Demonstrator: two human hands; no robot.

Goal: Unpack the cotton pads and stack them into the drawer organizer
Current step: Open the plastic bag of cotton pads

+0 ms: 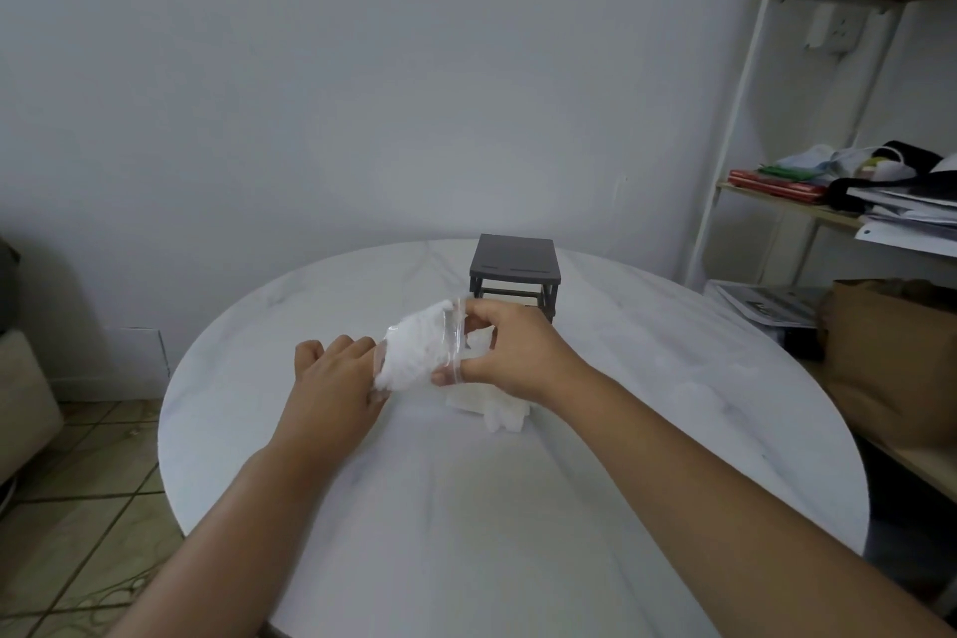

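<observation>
My left hand [336,378] gripping the clear bag [454,342] of fluffy cotton pads [409,358], my right hand [512,352] pinching its mouth

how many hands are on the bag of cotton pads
2. The left hand holds the lower left end of the bag. The right hand pinches its open edge, just in front of the drawer organizer. No other hand is in view.

A round white marble-look table [466,534] stands before a plain pale wall [362,67]. Left of the table lie beige floor tiles [77,482] and a beige upholstered piece [20,394]. Right of the table, a white-framed shelf unit [735,119] with wooden boards carries papers [906,218], red folders [777,187] and a brown paper bag [890,363]. The light is soft and even.
</observation>
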